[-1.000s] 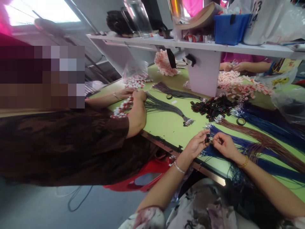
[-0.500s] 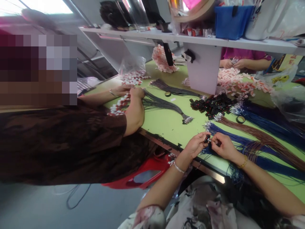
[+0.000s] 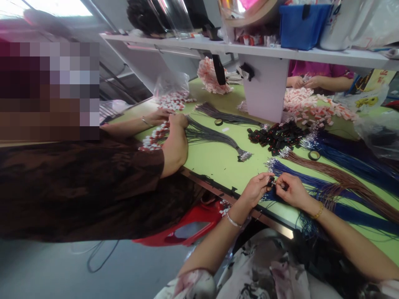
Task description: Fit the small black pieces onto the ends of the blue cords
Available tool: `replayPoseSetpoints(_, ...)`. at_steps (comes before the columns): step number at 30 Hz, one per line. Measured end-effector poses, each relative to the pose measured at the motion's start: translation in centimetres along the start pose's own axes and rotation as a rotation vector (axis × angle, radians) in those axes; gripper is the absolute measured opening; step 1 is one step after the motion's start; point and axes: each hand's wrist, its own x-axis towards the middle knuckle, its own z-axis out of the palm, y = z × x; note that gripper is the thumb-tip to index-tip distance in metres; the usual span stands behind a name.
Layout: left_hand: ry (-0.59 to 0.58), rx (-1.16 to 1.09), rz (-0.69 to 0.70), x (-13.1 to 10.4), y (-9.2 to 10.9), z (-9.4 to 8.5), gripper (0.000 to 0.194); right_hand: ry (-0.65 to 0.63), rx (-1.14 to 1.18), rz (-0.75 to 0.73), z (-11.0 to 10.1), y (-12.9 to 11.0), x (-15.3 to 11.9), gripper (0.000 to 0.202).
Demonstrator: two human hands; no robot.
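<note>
Near the front edge of the green table (image 3: 215,164), my left hand (image 3: 256,189) pinches a small black connector (image 3: 270,181). My right hand (image 3: 290,189) is closed just to its right, fingers pressed together on a thin wire end with a metal tip (image 3: 274,183) that meets the connector. Behind both hands is a pile of black connectors (image 3: 277,137). Blue wires (image 3: 293,174) with metal ends lie beside and under my right hand, and a bundle of brown wires (image 3: 327,169) runs off to the right.
At the left, a co-worker's hands (image 3: 174,118) handle grey wires (image 3: 215,133) beside red-and-white pieces (image 3: 156,139). A shelf (image 3: 187,42) with a blue bin (image 3: 304,27) crosses above. Across the table another person's hands (image 3: 304,82) work near pink-and-white pieces (image 3: 330,110).
The view has shifted very slightly. Both my hands stay nearly in place, with the connector turned a little between the fingers.
</note>
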Motion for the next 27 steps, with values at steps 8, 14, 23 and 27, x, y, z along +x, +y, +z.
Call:
replayPoseSetpoints(8,0.138,0.167,0.126,-0.7,-0.9,0.9,0.036,-0.016,0.053,0.039,0.7,0.5,0.0,0.011)
replayPoseSetpoints(14,0.221,0.190,0.191,-0.7,-1.9,1.2,0.035,-0.035,0.043,0.076,1.0,0.3,-0.4,0.012)
replayPoseSetpoints(23,0.231,0.279,0.217,-1.5,-1.1,1.1,0.031,-0.156,-0.075,0.059,-1.6,2.0,0.9,0.014)
replayPoseSetpoints(27,0.175,0.186,0.128,-1.7,-0.3,1.3,0.034,-0.180,-0.434,0.120,-2.5,3.7,2.1,0.009)
